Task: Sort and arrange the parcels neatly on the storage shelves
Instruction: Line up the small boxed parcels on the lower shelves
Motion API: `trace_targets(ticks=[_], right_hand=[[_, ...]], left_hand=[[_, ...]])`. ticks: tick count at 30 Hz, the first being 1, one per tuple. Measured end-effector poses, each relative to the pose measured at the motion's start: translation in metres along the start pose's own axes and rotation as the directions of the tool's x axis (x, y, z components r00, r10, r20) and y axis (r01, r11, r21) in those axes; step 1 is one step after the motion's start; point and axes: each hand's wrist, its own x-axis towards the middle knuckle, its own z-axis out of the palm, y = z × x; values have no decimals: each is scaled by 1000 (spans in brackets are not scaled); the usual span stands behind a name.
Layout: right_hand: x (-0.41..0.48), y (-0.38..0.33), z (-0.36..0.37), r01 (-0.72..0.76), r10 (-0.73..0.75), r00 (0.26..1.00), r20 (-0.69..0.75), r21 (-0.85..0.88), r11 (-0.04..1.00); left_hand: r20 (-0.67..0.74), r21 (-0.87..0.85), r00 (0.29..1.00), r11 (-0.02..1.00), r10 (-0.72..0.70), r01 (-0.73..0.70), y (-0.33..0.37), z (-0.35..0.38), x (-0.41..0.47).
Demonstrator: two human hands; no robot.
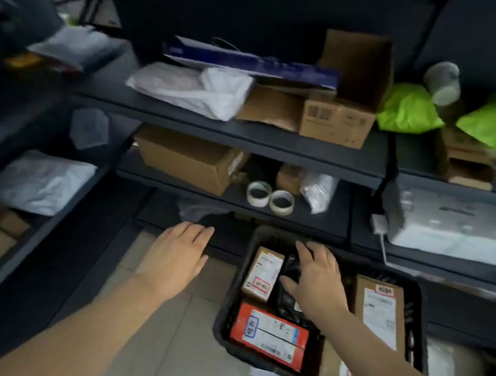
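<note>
A black plastic crate [226,313] sits on the tiled floor in front of dark shelves. Inside lie a small cardboard box with a white label [262,274], a red parcel [268,335], a tall brown box [379,310], another brown box [339,374] and a black wrapped parcel [288,289]. My right hand [315,277] reaches into the crate with fingers spread, over the black parcel; whether it touches it I cannot tell. My left hand [176,256] hovers flat above the floor, left of the crate, holding nothing.
The middle shelf [242,135] holds a white bag [191,88], a blue flat box [252,62], cardboard boxes [338,119] and green bags [408,108]. Below are a brown box [188,160], two tape rolls [270,196] and a white foam box [461,227]. Side shelves on the left hold more parcels.
</note>
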Motion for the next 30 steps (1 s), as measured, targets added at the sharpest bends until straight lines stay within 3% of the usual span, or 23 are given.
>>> trace_targets(ticks=[5, 12, 19, 23, 30], right_hand=[[-13, -123, -41, 299, -300, 954, -21, -54, 953], [-107, -276, -37, 623, -625, 780, 33, -130, 771], [-280, -404, -4, 810, -804, 586, 104, -99, 577], [-375, -469, 6, 901, -898, 430, 93, -109, 420], [-505, -556, 11, 974, -975, 219, 39, -65, 216]], left_hand=[[-60, 92, 971, 968, -229, 234, -74, -67, -104], [-76, 159, 847, 832, -526, 531, -122, -125, -291], [-94, 210, 661, 635, -744, 744, -107, -188, -535], [-122, 276, 532, 486, -838, 829, -93, -231, -666], [-170, 205, 295, 259, -940, 944, -67, -276, -819]])
